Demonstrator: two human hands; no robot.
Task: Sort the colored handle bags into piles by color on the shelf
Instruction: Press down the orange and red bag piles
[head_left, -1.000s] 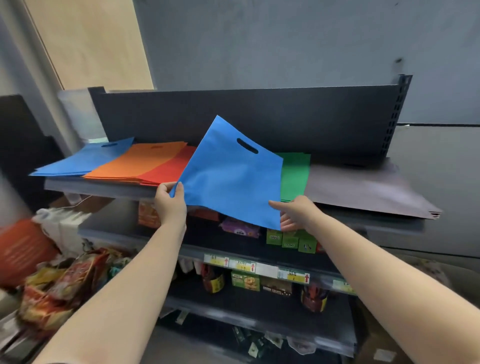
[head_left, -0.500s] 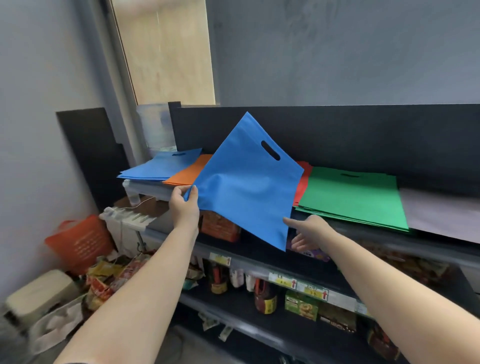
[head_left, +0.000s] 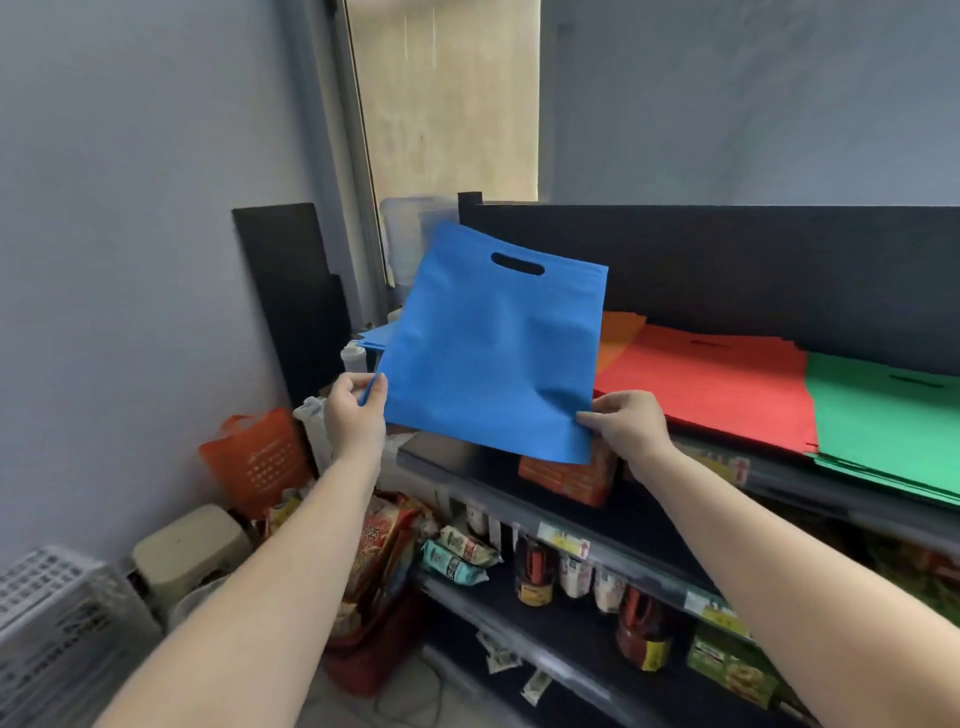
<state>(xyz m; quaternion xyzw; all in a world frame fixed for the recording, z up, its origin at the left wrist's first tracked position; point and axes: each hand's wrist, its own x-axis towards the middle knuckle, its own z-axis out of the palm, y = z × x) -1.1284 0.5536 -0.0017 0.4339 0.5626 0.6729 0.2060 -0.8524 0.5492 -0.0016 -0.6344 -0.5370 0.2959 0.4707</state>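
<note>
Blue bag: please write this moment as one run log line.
blue bag held up | left hand pinches lower left corner | right hand pinches lower right corner | not yet on blue pile

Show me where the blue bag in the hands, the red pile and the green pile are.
blue bag (head_left: 493, 358): head view, middle of its face.
red pile (head_left: 717, 384): head view, top bag's middle.
green pile (head_left: 883, 421): head view, top bag's surface.

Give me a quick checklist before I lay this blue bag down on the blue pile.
1. Left hand pinches a bottom corner of the blue bag: ok.
2. Right hand pinches the other bottom corner: ok.
3. Bag hangs flat, handle cutout at the far edge: ok.
4. Blue pile is in sight: not ok, mostly hidden behind the bag.
5. Bag is clear of the red pile: ok.
6. Blue pile lies neatly: cannot tell.
</note>
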